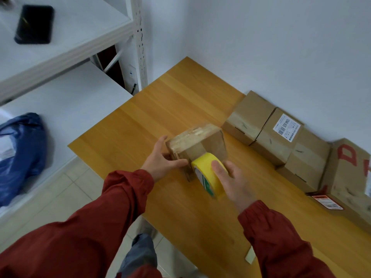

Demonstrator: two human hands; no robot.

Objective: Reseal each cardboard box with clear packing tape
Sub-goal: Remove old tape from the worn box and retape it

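Five cardboard boxes (197, 145); one tape roll (208, 175); one phone (34, 24).

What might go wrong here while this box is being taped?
1. The box sits close to the table edge, steadied only by the left hand; a hard pull on the tape could slide it off.
2. The right hand holds the tape roll low against the box's side; the strip may go on crooked or wrinkled.
3. The box already looks heavily taped, so fresh tape may stick poorly.

Left hand (160, 163) steadies box (197, 145); right hand (232, 181) grips tape roll (208, 175).
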